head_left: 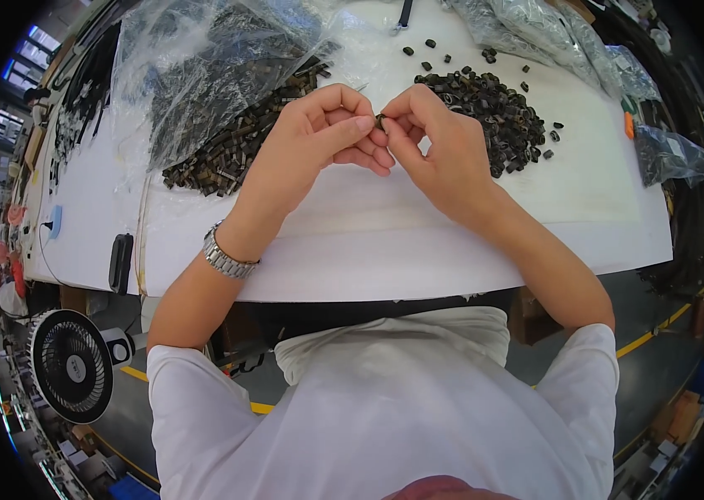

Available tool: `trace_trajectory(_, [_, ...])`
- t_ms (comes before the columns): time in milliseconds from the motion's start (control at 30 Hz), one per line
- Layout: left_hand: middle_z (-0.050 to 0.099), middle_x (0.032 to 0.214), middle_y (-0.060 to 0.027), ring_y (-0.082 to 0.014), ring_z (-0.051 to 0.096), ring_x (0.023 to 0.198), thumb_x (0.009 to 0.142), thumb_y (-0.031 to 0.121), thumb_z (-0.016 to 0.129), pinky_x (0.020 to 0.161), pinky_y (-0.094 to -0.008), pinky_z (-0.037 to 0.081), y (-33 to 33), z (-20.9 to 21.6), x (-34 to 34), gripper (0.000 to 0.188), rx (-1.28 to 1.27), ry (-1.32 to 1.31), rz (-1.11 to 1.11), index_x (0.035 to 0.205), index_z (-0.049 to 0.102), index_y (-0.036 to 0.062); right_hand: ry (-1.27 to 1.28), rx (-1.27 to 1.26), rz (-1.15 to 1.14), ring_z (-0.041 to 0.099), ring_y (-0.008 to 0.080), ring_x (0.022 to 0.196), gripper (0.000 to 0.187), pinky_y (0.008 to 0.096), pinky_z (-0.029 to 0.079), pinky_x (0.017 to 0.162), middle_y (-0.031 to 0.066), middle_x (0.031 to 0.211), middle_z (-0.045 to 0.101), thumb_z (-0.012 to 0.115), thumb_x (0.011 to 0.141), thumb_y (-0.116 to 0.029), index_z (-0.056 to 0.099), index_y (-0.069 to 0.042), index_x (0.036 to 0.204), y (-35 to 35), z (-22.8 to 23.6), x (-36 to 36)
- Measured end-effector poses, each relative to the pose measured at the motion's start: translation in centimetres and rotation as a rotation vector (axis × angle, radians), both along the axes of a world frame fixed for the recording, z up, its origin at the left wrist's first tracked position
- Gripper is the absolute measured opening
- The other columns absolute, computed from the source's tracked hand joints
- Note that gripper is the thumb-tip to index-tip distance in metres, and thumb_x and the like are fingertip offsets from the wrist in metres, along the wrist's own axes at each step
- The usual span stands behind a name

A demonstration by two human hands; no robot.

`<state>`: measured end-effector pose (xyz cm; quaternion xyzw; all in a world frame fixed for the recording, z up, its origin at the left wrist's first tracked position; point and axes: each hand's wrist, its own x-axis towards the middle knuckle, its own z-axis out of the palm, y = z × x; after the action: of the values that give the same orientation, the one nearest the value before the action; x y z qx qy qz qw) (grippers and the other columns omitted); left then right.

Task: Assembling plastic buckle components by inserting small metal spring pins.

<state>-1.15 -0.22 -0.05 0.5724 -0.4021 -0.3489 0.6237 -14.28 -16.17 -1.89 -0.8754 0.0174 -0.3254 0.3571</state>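
Note:
My hands meet above the white table, fingertips almost touching. The right hand (444, 150) pinches a small dark piece (380, 122) between thumb and forefinger. Beside it, my left hand (312, 143) has its thumb against the forefinger and the other fingers loosely curled; what lies in that pinch, if anything, is hidden. Behind the left hand spreads a heap of dark, short, tube-like pieces (217, 160), partly covered by a clear plastic bag (202, 75). To the right of my right hand lies a pile of small black ring-like pieces (506, 125), with a few scattered loose around it.
Clear plastic bags (527, 29) lie at the far right, and another bag of dark contents (673, 156) is at the right edge. A black oblong case (120, 263) rests near the front left edge. Below it stands a small fan (73, 367). Dark strips (85, 108) lie far left.

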Motion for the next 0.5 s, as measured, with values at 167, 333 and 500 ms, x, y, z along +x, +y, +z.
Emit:
trace_trajectory(167, [0.074,0.096,-0.0123,-0.0213,0.076,0.08,0.106,0.014,0.064,0.077,-0.0342,0.065,0.3,0.1,0.7,0.016,-0.047,0.336,-0.151,0.114,0.063,-0.0001,-0.227,-0.062,0.123,0.071,0.0224,0.068,0.012,0.0311,0.054,0.06,0.0095,0.083,0.073,0.071,0.098,-0.003,0.071,-0.005,0.11,-0.4,0.1,-0.1])
trace_trajectory(333, [0.075,0.095,-0.0124,-0.0211,0.077,0.08,0.102,0.012,0.069,0.078,-0.0341,0.065,0.9,0.6,1.0,0.019,-0.047,0.317,-0.226,0.115,0.064,-0.0016,-0.306,0.053,0.217,0.07,0.0173,0.069,0.017,0.0299,0.055,0.063,0.0096,0.09,0.076,0.072,0.097,-0.002,0.075,-0.003,0.114,-0.1,0.1,-0.3])
trace_trajectory(500, [0.075,0.092,-0.0109,-0.0195,0.078,0.078,0.097,0.006,0.069,0.076,-0.0321,0.065,1.0,1.6,-0.2,0.016,-0.009,0.1,-0.036,0.109,0.065,-0.0026,-0.074,0.333,0.248,0.074,0.015,0.075,0.017,0.0298,0.057,0.066,0.0099,0.095,0.078,0.07,0.098,0.0,0.075,-0.001,0.114,0.1,0.5,-0.5])
